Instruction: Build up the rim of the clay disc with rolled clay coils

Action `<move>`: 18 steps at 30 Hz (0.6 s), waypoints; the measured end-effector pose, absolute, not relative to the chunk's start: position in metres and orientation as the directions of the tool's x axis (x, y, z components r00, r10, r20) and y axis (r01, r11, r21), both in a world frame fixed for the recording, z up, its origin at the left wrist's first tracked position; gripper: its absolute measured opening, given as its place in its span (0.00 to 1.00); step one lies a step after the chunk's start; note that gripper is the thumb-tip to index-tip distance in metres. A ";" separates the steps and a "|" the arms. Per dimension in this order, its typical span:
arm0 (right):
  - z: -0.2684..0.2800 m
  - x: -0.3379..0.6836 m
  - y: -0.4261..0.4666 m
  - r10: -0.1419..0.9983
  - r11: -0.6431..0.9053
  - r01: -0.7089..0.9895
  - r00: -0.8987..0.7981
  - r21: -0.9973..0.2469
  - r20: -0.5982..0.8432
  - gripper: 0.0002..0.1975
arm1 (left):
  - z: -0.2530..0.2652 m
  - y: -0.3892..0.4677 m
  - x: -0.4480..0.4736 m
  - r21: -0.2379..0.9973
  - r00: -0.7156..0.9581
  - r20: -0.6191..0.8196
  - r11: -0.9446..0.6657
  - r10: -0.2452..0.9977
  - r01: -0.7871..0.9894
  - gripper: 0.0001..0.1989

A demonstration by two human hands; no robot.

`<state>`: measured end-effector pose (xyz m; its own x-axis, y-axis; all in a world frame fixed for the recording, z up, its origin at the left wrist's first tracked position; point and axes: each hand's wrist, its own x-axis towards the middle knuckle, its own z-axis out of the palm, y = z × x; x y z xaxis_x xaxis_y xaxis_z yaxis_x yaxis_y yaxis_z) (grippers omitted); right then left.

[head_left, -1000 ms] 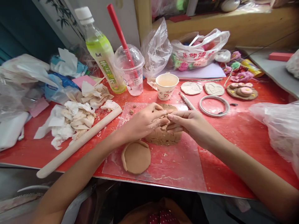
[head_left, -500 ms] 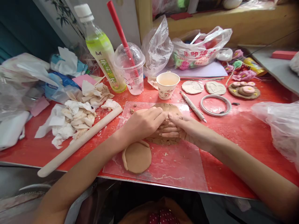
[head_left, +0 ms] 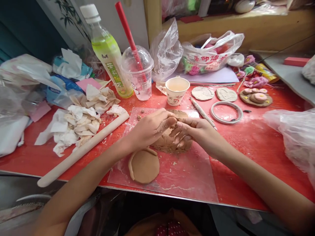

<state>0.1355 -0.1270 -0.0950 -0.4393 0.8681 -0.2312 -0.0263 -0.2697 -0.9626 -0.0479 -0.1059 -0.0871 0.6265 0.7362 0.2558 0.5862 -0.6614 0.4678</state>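
My left hand (head_left: 153,127) and my right hand (head_left: 197,130) meet over a flattened lump of brown clay (head_left: 163,143). Thumbs and fingertips of both hands are pinched together on a small piece of clay, mostly hidden by the fingers. Below my left wrist lies a round clay disc (head_left: 145,167), a thin clay roll set along its left and top edge. Disc and lump both rest on a clear plastic sheet (head_left: 194,183) strewn with crumbs.
A wooden rolling pin (head_left: 83,149) lies left, beside crumpled tissues (head_left: 76,126). Behind stand a bottle (head_left: 108,55), a lidded cup (head_left: 140,78) and a paper cup (head_left: 176,93). A clay-smeared stick (head_left: 202,113), a ring (head_left: 226,103) and decorated clay discs (head_left: 203,93) sit right.
My hands have risen slightly off the clay lump. The right hand's fingers, flatter before, now curl in, and both sets of fingertips come together.
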 end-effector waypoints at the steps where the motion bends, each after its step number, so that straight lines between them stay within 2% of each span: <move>1: -0.096 0.136 -0.126 0.881 -0.243 -0.029 -0.425 -0.969 -0.208 0.12 | -0.087 -0.106 -0.048 0.448 0.634 0.255 -0.670 0.730 0.592 0.13; 4: -0.098 0.137 -0.126 0.876 -0.223 -0.023 -0.443 -0.975 -0.190 0.12 | -0.091 -0.107 -0.047 0.338 0.649 0.264 -0.699 0.713 0.630 0.15; 6: -0.098 0.136 -0.126 0.863 -0.242 -0.023 -0.461 -0.970 -0.205 0.14 | -0.094 -0.107 -0.047 0.319 0.642 0.277 -0.699 0.715 0.640 0.11; 11: -0.094 0.135 -0.128 0.871 -0.293 0.015 -0.408 -0.956 -0.273 0.24 | -0.088 -0.106 -0.049 0.467 0.520 0.300 -0.598 0.800 0.651 0.05; 15: -0.094 0.136 -0.126 0.883 -0.314 -0.040 -0.380 -0.949 -0.276 0.22 | -0.083 -0.105 -0.050 0.573 0.451 0.256 -0.510 0.855 0.642 0.09; 18: -0.097 0.137 -0.124 0.889 -0.337 -0.122 -0.369 -0.934 -0.272 0.21 | -0.084 -0.103 -0.050 0.742 0.438 0.152 -0.396 0.886 0.541 0.08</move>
<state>0.1367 -0.1236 -0.0973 -0.3695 0.8886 -0.2719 -0.1224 -0.3366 -0.9336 -0.0496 -0.1028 -0.0837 0.4383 0.8858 0.1525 0.5411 -0.3955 0.7421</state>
